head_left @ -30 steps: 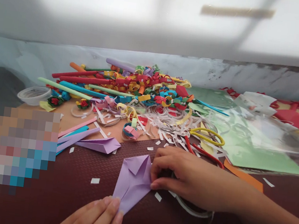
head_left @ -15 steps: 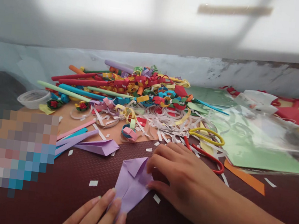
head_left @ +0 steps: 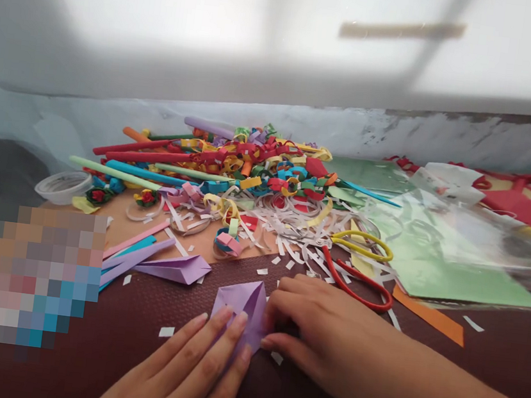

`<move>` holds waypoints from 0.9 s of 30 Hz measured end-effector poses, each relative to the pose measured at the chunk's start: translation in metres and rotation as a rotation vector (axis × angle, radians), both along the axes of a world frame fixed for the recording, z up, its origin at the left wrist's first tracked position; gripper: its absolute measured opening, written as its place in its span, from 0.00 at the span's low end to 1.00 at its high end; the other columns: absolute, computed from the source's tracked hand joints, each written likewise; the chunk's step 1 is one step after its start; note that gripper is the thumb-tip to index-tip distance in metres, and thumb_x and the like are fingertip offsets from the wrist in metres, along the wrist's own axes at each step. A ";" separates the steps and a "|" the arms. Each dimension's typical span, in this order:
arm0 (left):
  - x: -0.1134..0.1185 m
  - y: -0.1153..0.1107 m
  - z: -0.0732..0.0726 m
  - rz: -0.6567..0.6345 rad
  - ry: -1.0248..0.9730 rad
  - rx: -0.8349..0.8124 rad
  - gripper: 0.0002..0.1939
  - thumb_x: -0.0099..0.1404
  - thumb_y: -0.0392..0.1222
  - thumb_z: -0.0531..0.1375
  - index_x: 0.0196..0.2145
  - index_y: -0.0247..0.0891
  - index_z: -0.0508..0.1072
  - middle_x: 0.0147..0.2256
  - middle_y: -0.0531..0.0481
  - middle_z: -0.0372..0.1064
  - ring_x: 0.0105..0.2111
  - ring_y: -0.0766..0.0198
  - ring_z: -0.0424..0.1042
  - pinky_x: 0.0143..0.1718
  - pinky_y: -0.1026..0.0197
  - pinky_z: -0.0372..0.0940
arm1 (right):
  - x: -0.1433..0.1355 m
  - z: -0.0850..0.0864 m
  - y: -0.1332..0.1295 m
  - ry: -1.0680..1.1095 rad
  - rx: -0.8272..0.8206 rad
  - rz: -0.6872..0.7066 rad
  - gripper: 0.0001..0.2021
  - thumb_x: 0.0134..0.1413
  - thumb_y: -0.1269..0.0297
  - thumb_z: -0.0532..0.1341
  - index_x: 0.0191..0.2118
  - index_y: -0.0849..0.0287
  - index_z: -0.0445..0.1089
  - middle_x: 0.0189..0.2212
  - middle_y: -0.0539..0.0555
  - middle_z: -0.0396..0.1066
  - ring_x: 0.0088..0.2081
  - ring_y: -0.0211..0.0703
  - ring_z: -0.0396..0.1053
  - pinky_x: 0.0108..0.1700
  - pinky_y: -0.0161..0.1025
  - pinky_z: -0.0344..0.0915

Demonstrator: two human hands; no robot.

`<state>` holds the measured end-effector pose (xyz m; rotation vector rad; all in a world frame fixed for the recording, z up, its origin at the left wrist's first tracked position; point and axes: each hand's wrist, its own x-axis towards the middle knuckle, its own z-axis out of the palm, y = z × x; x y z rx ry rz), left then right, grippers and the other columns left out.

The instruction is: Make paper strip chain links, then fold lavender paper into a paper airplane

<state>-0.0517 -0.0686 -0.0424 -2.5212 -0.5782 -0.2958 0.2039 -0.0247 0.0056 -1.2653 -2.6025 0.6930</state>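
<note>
A folded sheet of purple paper (head_left: 252, 304) lies on the dark red tabletop, with a triangular flap at its top. My left hand (head_left: 197, 365) rests flat over its lower left part, fingers stretched out and pressing down. At the paper's right edge, the curled fingers and thumb of my right hand (head_left: 308, 327) close on it; the fingertips are partly hidden. Another folded purple paper piece (head_left: 179, 269) lies just beyond, to the left, beside purple paper strips (head_left: 134, 263).
Scissors with yellow and red handles (head_left: 361, 285) lie beyond my right hand. Behind are white paper scraps (head_left: 282, 217) and a heap of coloured paper chains (head_left: 260, 160). Green sheets (head_left: 459, 274) and an orange strip (head_left: 430, 316) are at right, a clear plastic tub (head_left: 61, 187) at left.
My left hand has slid up and to the right over the purple paper, covering more of it. My right hand stays at the paper's right edge. The view has shifted slightly.
</note>
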 end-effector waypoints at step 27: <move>-0.020 0.031 0.011 -0.135 0.015 -0.202 0.26 0.70 0.30 0.49 0.64 0.40 0.64 0.63 0.52 0.65 0.65 0.65 0.62 0.67 0.59 0.53 | 0.008 -0.016 0.022 0.176 0.337 0.365 0.11 0.69 0.70 0.55 0.52 0.59 0.71 0.51 0.56 0.73 0.50 0.44 0.67 0.53 0.42 0.62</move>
